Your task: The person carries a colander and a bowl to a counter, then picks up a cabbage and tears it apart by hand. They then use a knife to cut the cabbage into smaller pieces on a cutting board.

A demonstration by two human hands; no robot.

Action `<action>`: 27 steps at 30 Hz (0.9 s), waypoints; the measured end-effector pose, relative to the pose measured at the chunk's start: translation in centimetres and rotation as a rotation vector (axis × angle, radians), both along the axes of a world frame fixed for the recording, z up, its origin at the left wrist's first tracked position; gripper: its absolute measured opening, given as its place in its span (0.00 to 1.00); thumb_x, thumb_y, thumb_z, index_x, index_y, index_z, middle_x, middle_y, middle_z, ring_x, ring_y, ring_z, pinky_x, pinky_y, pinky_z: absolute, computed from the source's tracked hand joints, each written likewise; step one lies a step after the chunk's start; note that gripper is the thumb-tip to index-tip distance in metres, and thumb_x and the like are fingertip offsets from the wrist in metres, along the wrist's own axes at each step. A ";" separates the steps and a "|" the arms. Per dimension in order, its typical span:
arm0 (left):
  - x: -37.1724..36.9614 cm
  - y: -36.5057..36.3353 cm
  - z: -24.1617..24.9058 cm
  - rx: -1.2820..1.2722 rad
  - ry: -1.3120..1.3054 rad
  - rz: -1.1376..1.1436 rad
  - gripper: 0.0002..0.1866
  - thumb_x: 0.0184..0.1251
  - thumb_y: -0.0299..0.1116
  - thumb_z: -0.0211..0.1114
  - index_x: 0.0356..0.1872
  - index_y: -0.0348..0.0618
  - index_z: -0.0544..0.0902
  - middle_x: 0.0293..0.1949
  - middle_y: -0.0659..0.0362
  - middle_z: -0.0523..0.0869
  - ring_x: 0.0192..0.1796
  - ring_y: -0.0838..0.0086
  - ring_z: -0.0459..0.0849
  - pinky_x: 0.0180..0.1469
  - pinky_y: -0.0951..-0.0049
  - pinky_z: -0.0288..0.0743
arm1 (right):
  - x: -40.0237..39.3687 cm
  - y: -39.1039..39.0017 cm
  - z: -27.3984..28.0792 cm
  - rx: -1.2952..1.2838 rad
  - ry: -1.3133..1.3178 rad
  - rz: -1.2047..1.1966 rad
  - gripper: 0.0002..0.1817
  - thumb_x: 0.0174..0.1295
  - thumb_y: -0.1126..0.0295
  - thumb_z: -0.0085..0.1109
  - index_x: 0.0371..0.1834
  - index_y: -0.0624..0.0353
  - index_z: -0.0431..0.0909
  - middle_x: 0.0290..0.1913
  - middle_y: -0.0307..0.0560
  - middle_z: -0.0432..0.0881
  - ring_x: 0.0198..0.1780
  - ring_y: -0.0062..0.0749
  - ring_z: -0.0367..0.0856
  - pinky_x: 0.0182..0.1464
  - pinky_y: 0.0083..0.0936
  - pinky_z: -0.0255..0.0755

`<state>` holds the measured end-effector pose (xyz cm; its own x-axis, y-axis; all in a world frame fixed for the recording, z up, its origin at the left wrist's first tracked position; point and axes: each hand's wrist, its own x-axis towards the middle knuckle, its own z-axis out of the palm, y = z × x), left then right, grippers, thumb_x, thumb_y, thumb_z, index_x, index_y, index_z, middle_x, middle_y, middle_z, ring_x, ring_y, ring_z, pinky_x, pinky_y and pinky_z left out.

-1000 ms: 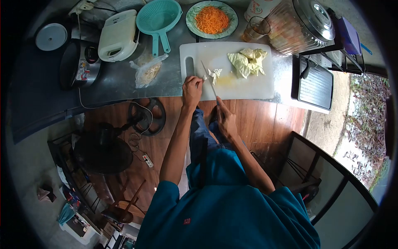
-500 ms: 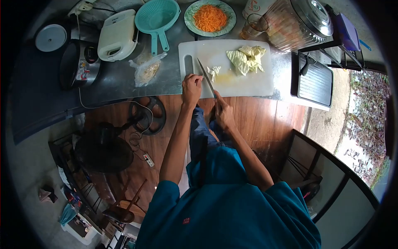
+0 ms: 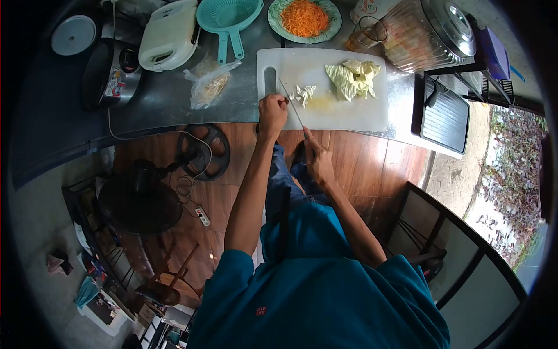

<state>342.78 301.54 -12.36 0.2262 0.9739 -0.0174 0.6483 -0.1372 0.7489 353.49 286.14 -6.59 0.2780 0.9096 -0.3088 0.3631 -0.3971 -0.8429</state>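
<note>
- The right hand [image 3: 318, 161] was closed around the handle of a slim, grey metal knife [image 3: 294, 107]; I saw that hand at six o'clock, just off the near edge of the white, rectangular plastic cutting board [image 3: 371, 119], the blade slanting towards eleven.
- The left hand [image 3: 272, 114] sat at eight o'clock on the board, fingers curled beside the blade; from my screen I could not tell whether they pinched a scrap.
- Small, whitish cut vegetable strips [image 3: 306, 92] lay at nine o'clock from the board's middle, just right of the blade.
- The pale yellow-green, crumpled leafy vegetable piece [image 3: 353, 81] rested between two and three o'clock, apart from both hands.
- I judged the knife light and stiff, best held by its handle, well away from the edge.
- I expected the leafy piece to be light, crisp at its ribs and easily torn at its thin rims, so I favoured a broad, gentle hold across its folds.
- The strips looked light and perhaps damp, likely to cling or slide; I favoured gathering them with flat fingers.
</note>
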 end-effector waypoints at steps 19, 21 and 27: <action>0.0 -0.1 0.0 -0.014 0.004 0.013 0.04 0.57 0.20 0.60 0.30 0.34 0.84 0.37 0.47 0.85 0.42 0.49 0.83 0.48 0.56 0.76 | -0.1 -0.1 -1.1 0.101 0.003 0.004 0.22 0.73 0.73 0.47 0.70 0.55 0.69 0.29 0.70 0.76 0.30 0.58 0.78 0.36 0.44 0.72; -0.1 0.1 0.1 -0.036 -0.003 0.001 0.04 0.57 0.20 0.60 0.29 0.34 0.83 0.36 0.47 0.85 0.41 0.49 0.83 0.48 0.56 0.76 | -0.1 0.0 -1.1 0.038 0.011 0.002 0.22 0.72 0.73 0.48 0.69 0.56 0.70 0.30 0.71 0.77 0.30 0.59 0.78 0.36 0.44 0.72; 0.0 -0.2 0.3 -0.013 0.023 -0.013 0.03 0.57 0.22 0.62 0.30 0.35 0.84 0.33 0.47 0.84 0.38 0.51 0.84 0.44 0.58 0.76 | -0.1 0.7 -1.5 0.086 -0.011 -0.013 0.22 0.72 0.70 0.49 0.69 0.56 0.71 0.31 0.72 0.78 0.31 0.60 0.80 0.37 0.43 0.72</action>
<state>342.79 301.30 -12.05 0.2383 0.9705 -0.0356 0.6635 -0.1359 0.7358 353.39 286.84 -8.07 0.2933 0.9287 -0.2270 0.3676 -0.3287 -0.8700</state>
